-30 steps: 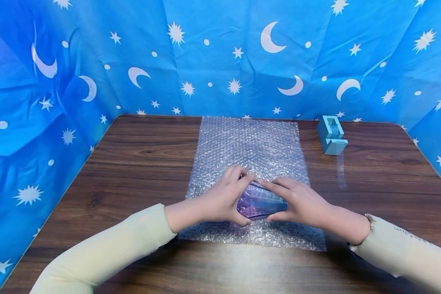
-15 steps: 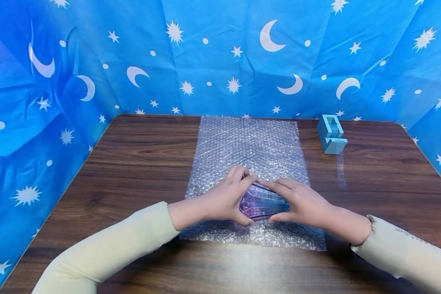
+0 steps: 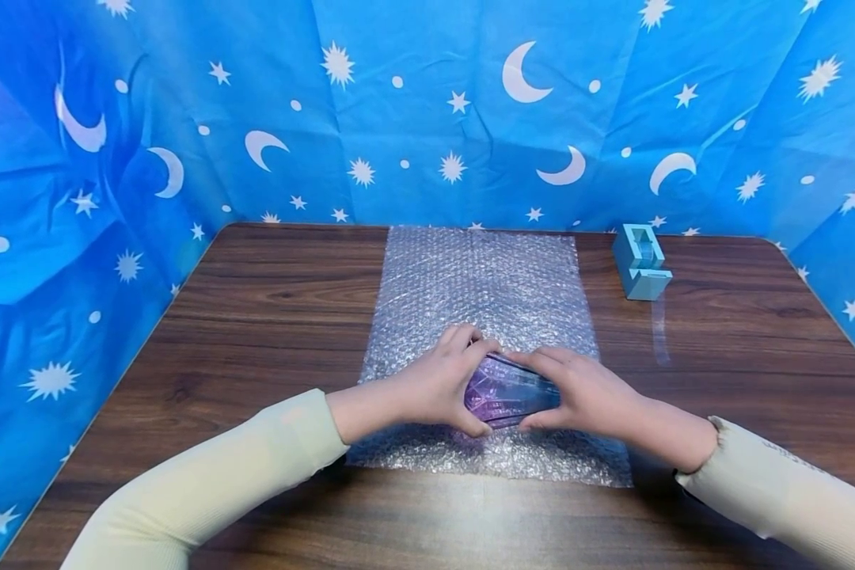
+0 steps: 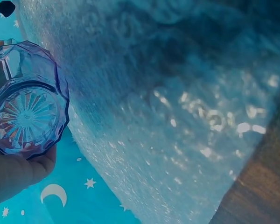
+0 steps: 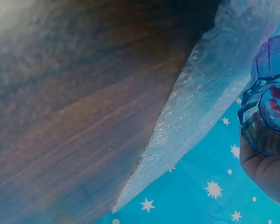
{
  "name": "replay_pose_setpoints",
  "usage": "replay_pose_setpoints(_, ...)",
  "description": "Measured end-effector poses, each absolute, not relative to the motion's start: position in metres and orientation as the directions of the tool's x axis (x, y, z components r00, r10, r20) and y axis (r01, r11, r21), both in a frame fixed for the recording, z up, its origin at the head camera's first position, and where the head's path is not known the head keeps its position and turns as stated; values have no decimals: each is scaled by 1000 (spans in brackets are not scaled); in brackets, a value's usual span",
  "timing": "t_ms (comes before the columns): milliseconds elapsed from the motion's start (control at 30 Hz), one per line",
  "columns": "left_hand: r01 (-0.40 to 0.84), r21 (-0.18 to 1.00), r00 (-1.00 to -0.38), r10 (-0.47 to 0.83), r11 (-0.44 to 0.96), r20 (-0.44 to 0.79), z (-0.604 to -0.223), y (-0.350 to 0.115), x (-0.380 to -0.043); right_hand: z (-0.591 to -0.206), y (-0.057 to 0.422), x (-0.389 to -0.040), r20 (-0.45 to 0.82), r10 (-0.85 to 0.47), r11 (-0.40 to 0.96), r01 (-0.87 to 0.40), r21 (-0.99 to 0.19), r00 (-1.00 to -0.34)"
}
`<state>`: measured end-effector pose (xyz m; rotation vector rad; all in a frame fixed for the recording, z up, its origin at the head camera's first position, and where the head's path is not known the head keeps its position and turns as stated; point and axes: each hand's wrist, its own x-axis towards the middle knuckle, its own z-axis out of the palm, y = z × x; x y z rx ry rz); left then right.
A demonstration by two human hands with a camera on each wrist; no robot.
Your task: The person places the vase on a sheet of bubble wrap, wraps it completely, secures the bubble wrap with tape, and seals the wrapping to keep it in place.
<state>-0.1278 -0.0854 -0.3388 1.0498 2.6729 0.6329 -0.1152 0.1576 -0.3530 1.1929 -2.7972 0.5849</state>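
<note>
A faceted glass cup (image 3: 511,393), purple at its left end and blue at its right, lies on its side between both hands. Bubble wrap (image 3: 484,277) is spread flat beneath it; whether the cup touches the wrap is unclear. My left hand (image 3: 433,385) grips the purple end, fingers over the far side and thumb at the near side. The blue end is gripped by my right hand (image 3: 590,396) in the same way. In the left wrist view the cup (image 4: 25,119) shows a starburst pattern. A ringed blue end of the cup (image 5: 266,114) appears in the right wrist view.
A light-blue tape dispenser (image 3: 641,265) stands at the back right, and a clear strip of tape (image 3: 659,336) extends from it toward the front. The dark wood table (image 3: 271,317) is bordered by blue cloth (image 3: 413,103) printed with moons and stars.
Both hands and the cup have shifted very slightly to the right, mostly in the first half second. The grip looks the same, and the bubble wrap and dispenser have stayed put.
</note>
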Motion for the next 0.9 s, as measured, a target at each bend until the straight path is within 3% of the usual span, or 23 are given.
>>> replay_pose_setpoints(233,570,465,-743,667,677,-59,-341,-87,-131,-353,157,-119,141,-672,640,-666,-383,-727)
replay_pose_setpoints(400,627,367,-729,684,687,-35,-338,-95,-130,-351,156,-121,137,-680,636,-673,-379,-720)
replay_pose_setpoints(500,687,284,-711,699,668,74,-330,-104,-123,-350,155,-123,127,-685,631,-671,-390,-717)
replay_pose_setpoints(567,737,226,-675,710,637,199,-325,-111,-116,-349,155,-124,115,-686,629,-665,-402,-718)
replay_pose_setpoints(700,826,100,-542,732,556,412,-323,-121,-98,-348,155,-126,95,-685,630,-652,-422,-723)
replay_pose_setpoints(900,894,-25,-378,781,448,496,-336,-123,-70,-348,154,-129,96,-691,621,-655,-431,-717)
